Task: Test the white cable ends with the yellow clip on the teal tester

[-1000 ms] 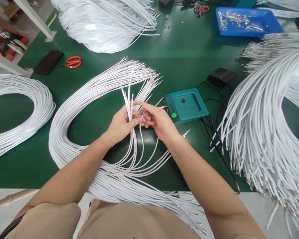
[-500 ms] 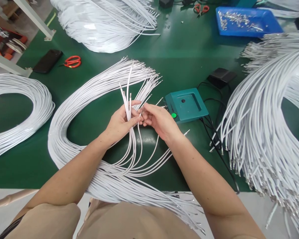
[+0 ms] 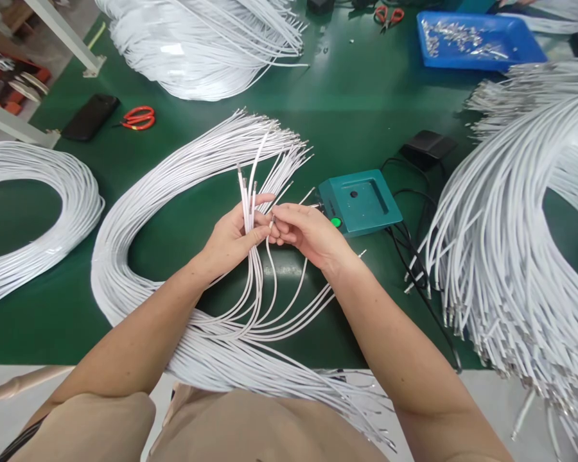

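White wires stand in a small group in the left hand, above the middle of the green counter. The fingers of the left hand are closed around this group; its metal-tipped ends point up, past the hand. One single wire curves up separately, and its metal tip is located at the left thumb, between the two hands. The right hand is positioned at this tip with its fingers bent; whether they grip it cannot be told, since the contact area is small and partly hidden.

Below the hands, the held wires run down into a large curved bundle. The bundle opens to the right, and its lower end extends past the front edge of the counter. A teal device with a green button is located just beside the right hand. A black box lies behind the device, to its right.

A wire coil lies at the left. A rear pile of wires lies at the back, and a right pile at the right. Red-handled snips lie beside a flat black object. A blue tray at the back right contains small metal parts.
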Available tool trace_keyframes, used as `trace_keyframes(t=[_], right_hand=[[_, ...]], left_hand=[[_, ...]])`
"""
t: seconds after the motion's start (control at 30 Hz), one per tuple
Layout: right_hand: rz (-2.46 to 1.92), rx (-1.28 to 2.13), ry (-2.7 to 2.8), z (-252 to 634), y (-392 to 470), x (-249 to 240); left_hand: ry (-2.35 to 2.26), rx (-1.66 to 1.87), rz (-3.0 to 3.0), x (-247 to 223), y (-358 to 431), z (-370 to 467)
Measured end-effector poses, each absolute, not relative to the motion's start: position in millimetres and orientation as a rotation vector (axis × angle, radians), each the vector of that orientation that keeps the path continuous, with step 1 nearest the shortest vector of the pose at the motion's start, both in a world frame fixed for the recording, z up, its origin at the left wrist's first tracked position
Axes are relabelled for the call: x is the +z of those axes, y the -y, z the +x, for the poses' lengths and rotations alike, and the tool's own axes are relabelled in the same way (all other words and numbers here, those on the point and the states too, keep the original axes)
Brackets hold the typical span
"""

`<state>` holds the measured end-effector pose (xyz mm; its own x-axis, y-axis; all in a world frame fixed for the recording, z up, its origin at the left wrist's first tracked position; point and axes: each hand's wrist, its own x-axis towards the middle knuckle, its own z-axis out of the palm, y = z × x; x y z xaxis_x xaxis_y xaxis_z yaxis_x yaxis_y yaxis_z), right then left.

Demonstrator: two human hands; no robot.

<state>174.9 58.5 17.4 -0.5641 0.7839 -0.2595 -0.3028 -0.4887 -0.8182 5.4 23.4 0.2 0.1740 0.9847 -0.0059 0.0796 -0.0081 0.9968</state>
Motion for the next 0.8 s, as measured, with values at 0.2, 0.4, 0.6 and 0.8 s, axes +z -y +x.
trace_keyframes(t=[0.2, 0.4, 0.6, 0.8], right_hand=[[-0.982, 1.917, 1.071, 176.7, -55.6, 24.7], [-1.1, 1.701, 1.177, 173.3, -50.9, 29.0], [-1.215, 1.578, 1.273, 173.5, -53.2, 27.8], [-1.228, 1.509, 1.398, 171.4, -55.3, 13.8]], left_hand=[[-1.208, 1.058, 1.408, 1.6, -23.0, 5.0], [-1.227, 1.046, 1.38, 2.4, -23.0, 5.9], [-1.238, 1.021, 1.394, 1.1, -22.9, 6.7], [-1.34, 0.97, 1.511, 5.0, -21.8, 6.9]])
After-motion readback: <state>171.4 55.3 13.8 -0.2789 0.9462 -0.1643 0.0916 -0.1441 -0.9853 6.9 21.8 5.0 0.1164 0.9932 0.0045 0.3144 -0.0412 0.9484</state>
